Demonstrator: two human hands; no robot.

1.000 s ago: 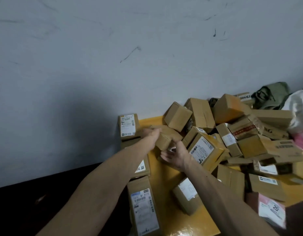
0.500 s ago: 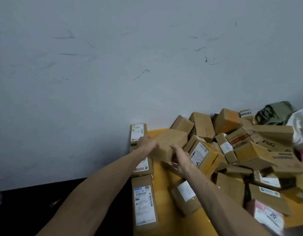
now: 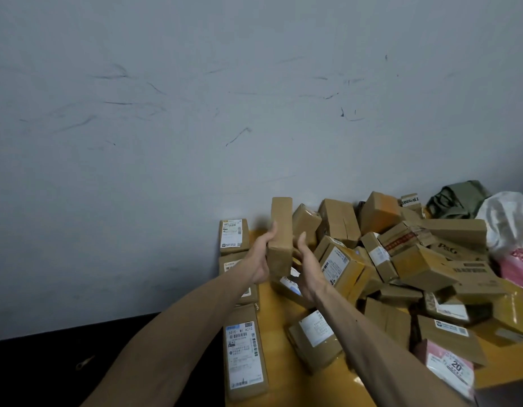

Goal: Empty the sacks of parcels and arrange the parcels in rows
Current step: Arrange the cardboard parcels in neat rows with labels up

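- Parcel [image 3: 281, 230]: a plain brown box held upright in the air, narrow face to the camera, over the far left corner of the yellow table [image 3: 276, 324], between the two hands.
- The left hand [image 3: 261, 258] grasps the parcel's left side low down. The thumb lies up the near edge; the fingers go behind the box and are hidden.
- The right hand [image 3: 306, 261] is loose, with fingers straight up and the palm turned to the parcel's right side. It is just beside the box, but palm and box overlap, so I cannot tell whether they touch.
- The parcel's top stands well above both hands. Its foot covers part of a labelled box [image 3: 289, 284] below.
- A row of parcels [image 3: 245, 352] runs along the table's left edge, labels up. The left forearm crosses it and hides part of the middle ones.
- A heap of parcels [image 3: 407, 257] fills the right side of the table, tumbled on one another, just beside the right hand.
- A green sack [image 3: 457, 198] and a white bag [image 3: 510, 221] lie at the far right corner. The bag is cut off by the frame edge.
- Most of the label print is too blurred to read.
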